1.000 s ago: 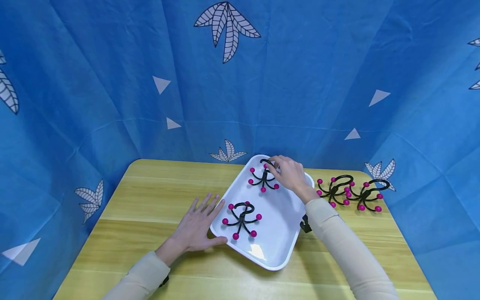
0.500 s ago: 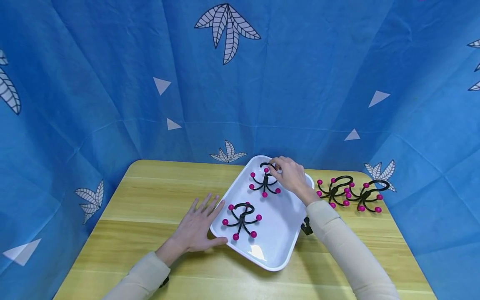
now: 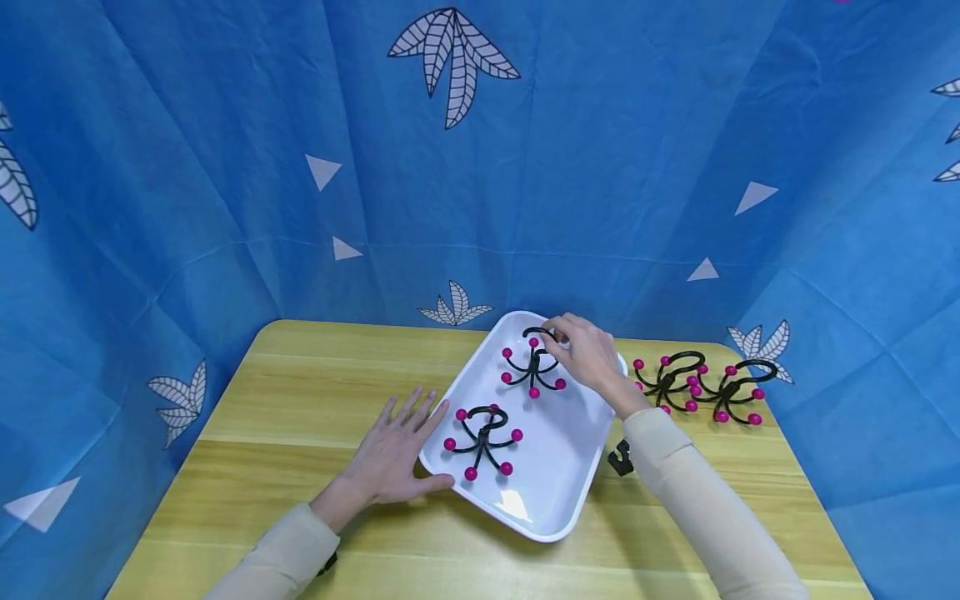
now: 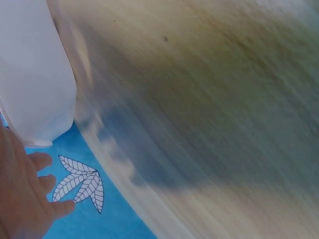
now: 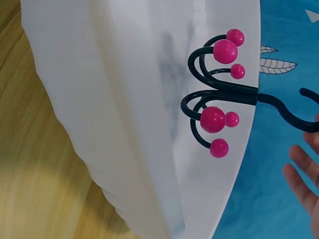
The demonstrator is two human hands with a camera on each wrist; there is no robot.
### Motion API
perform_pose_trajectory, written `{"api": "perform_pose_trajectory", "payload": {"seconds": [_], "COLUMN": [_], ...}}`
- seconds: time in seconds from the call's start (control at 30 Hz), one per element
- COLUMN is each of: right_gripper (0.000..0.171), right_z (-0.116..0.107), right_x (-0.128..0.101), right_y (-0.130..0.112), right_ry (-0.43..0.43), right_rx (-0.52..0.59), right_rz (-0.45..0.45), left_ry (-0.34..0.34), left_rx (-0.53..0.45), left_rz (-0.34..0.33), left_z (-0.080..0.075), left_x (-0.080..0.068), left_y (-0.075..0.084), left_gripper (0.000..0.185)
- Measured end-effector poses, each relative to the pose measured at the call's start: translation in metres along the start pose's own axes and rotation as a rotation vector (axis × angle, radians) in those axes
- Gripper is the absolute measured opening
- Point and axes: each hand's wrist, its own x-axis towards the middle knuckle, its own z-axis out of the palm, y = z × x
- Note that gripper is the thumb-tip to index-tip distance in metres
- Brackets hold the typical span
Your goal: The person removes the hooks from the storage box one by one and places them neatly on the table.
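- If the right hand (image 3: 588, 354), pinching the hook rack's (image 3: 533, 367) curved top, lets go crooked, it may tip inside the white tray (image 3: 555, 492).
- The flat, open left hand (image 3: 390, 454) presses the tray's edge; a slip could slide it.

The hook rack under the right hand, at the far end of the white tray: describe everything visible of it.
The hook rack is thin black wire or plastic, with several curved arms ending in round magenta balls and a larger hanging hook on top. It lies at the far end of the white tray, its hanging hook toward the far rim. The right hand pinches that top hook; whether the arms rest on the tray floor is unclear. A similar rack lies apart, nearer the person.
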Motion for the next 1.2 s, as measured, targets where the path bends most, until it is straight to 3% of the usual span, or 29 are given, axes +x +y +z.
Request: {"api": "perform_pose_trajectory", "payload": {"seconds": [0.47,1.2], "right_gripper": [0.016,0.009], "right_z": [-0.024,-0.077], "right_x": [-0.021,-0.049], "right_y": [-0.005,-0.003], "right_ry": [0.111,0.17], "right_rx": [0.044,0.026], "right_rz": [-0.079,-0.162], "left_ry": [0.02,0.025], "left_rx": [0.002,-0.003], "left_rz": [0.002,0.008], "left_z": [0.001,-0.001], "left_x": [-0.002,-0.002], "left_y": [-0.001,0.0], "left_gripper": [0.113,0.112]}}
